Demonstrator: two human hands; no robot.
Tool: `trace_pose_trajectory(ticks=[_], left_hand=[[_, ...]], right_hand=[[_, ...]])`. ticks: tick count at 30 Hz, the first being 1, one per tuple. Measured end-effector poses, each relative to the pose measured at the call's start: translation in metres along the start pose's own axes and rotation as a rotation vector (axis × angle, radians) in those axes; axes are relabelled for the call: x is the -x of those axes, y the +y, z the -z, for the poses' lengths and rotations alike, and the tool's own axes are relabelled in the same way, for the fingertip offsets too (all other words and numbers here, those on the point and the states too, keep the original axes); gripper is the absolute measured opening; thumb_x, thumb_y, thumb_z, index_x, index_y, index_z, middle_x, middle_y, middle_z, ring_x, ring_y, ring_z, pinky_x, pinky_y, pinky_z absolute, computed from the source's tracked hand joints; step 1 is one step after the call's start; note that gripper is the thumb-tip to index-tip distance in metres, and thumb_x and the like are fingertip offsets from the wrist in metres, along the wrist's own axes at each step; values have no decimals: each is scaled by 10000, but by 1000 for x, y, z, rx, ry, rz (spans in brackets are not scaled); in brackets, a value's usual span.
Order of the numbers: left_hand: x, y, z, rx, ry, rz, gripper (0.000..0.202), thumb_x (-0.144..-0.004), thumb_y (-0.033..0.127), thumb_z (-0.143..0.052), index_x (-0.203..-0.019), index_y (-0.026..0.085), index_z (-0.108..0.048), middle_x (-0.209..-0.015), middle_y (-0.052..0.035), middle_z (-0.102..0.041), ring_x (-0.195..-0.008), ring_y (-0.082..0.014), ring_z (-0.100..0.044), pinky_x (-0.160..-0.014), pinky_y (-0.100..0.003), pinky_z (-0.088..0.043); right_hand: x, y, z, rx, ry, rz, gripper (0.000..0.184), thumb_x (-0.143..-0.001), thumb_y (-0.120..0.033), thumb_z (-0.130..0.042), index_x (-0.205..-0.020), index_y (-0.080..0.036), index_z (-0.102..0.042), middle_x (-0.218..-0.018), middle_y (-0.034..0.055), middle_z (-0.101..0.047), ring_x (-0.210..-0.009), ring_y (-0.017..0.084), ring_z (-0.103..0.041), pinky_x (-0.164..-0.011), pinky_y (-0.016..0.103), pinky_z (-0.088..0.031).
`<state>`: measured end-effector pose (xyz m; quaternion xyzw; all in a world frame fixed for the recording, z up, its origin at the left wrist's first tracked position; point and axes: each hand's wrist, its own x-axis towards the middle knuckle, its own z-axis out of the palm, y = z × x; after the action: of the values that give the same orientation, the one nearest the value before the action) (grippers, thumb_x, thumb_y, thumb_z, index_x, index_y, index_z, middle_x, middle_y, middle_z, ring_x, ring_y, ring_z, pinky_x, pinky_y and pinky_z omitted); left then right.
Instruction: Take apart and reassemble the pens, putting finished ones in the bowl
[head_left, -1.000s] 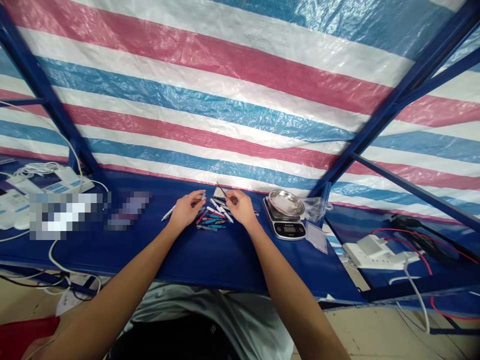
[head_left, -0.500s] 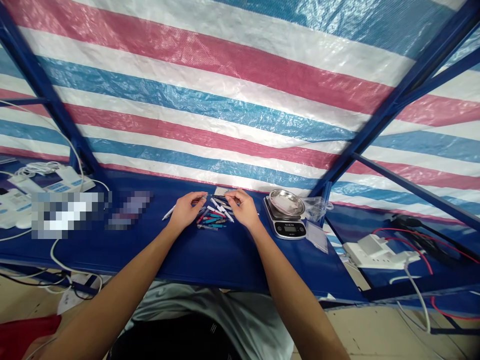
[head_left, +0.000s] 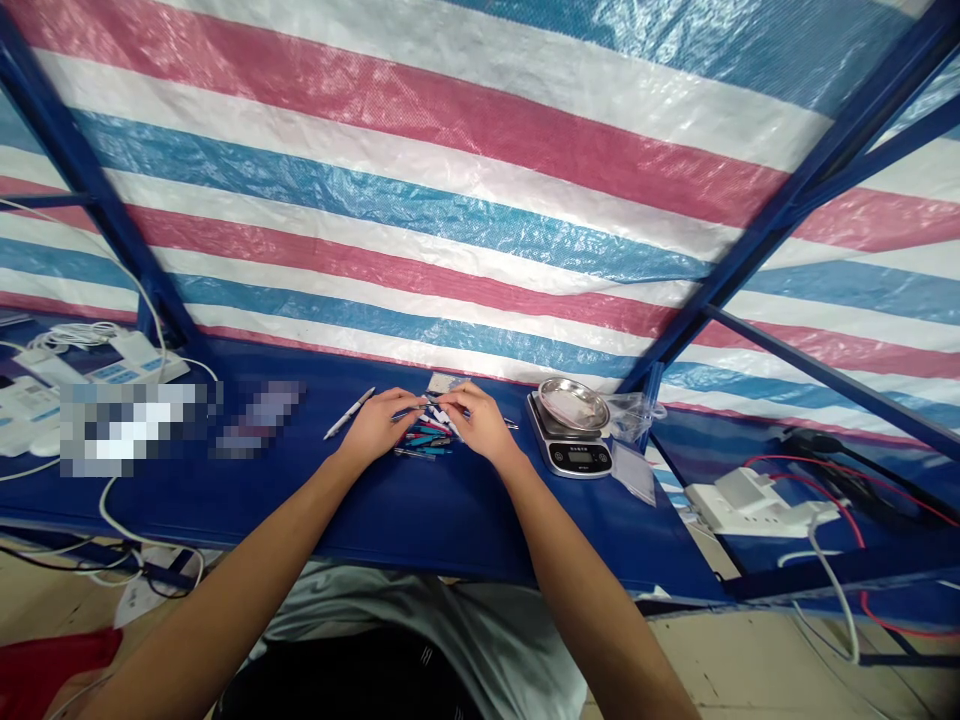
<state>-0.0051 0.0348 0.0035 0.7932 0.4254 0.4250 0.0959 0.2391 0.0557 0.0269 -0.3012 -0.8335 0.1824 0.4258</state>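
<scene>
Above a pile of pen parts (head_left: 427, 440) in white, teal, red and dark colours, both my hands work with their fingertips nearly meeting. My left hand (head_left: 377, 424) is closed in a pinch on a thin pen part, mostly covered by the fingers. From the other side my right hand (head_left: 480, 420) pinches another slim pen part, its end close to the left one. Whether the two parts touch is too small to tell. A whole white pen (head_left: 349, 413) lies slanted on the blue table, just left of my left hand.
To the right stands a digital scale (head_left: 577, 458) with a round metal dish (head_left: 574, 403), beside clear plastic bags (head_left: 634, 472). White power strips (head_left: 765, 503) and cables lie at far right; more cables (head_left: 82, 337) sit at far left. A striped tarp (head_left: 420, 240) hangs behind the blue table (head_left: 420, 520).
My hands have come together over the pile, the left moving right and the right slightly left. The white pen beside my left hand is now uncovered.
</scene>
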Motion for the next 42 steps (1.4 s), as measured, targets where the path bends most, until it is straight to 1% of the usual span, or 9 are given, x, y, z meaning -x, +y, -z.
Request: trace_pose_trajectory(ticks=[4,9,11,14,19,27,35,39,42], left_hand=[[0,5,-1,51,-70,-62,281,-1052,397,-607,-1204,259,-800,-1151,-73,-789,-1037,-245,-745,-952,-376,-566],[-2,8,1,129,30,78,323,-1033,465,-626,-1206,251,-793,-1171,-83,-795,-1065,-263,-749,-939,-378,-582],[-2,6,1,192,83,182,347,-999,510,-666,-1171,240,-798,-1158,-85,-805,-1063,-274,-754,-957,-392,-589],[-3,-3,-3,319,143,320,406,-945,575,-715,-1131,224,-798,-1146,-90,-812,-1046,-286,-763,-988,-417,-594],[-3,-15,-8,411,203,412,485,-890,626,-758,-1126,204,-788,-1127,-101,-813,-1039,-295,-768,-980,-432,-608],[-3,-9,-4,252,181,308,438,-910,605,-743,-1108,216,-787,-1136,-109,-805,-1034,-289,-762,-974,-434,-610],[-1,-3,3,89,84,185,345,-1042,462,-563,-1210,234,-761,-1131,-95,-767,-1019,-262,-724,-886,-386,-577],[-2,3,7,47,52,154,328,-1052,420,-543,-1207,234,-764,-1125,-92,-759,-1011,-261,-711,-871,-381,-555],[-2,6,8,39,41,140,314,-1050,405,-544,-1194,234,-764,-1131,-89,-757,-998,-258,-708,-861,-378,-548]], right_hand=[[1,-1,-10,-48,-57,-23,201,-1055,-297,-614,-1143,-249,-788,-1036,67,-720,-877,195,-678,-832,332,-556],[-1,3,-3,-95,27,-172,431,-999,-310,-675,-1422,-246,-627,-1070,48,-753,-849,185,-688,-776,300,-553],[0,7,4,11,18,-205,287,-980,-281,-691,-1260,-217,-694,-1018,50,-756,-841,188,-683,-789,305,-536],[5,12,12,189,-146,-205,22,-934,-204,-730,-948,-203,-713,-894,40,-744,-806,188,-654,-760,300,-484],[14,17,12,298,-249,-181,83,-908,-155,-728,-888,-209,-669,-831,32,-721,-854,206,-622,-733,293,-429],[13,19,3,283,-244,-152,191,-834,-72,-727,-953,-214,-682,-844,26,-726,-914,214,-640,-824,307,-468],[11,15,7,204,-273,-286,198,-766,-60,-719,-900,-205,-698,-866,34,-760,-788,197,-680,-706,287,-476],[4,14,16,9,-91,-258,102,-884,-181,-696,-979,-199,-729,-949,43,-772,-821,190,-699,-768,302,-532],[1,14,21,-131,41,-249,183,-970,-309,-663,-1093,-200,-743,-1014,59,-765,-839,188,-709,-779,314,-563]])
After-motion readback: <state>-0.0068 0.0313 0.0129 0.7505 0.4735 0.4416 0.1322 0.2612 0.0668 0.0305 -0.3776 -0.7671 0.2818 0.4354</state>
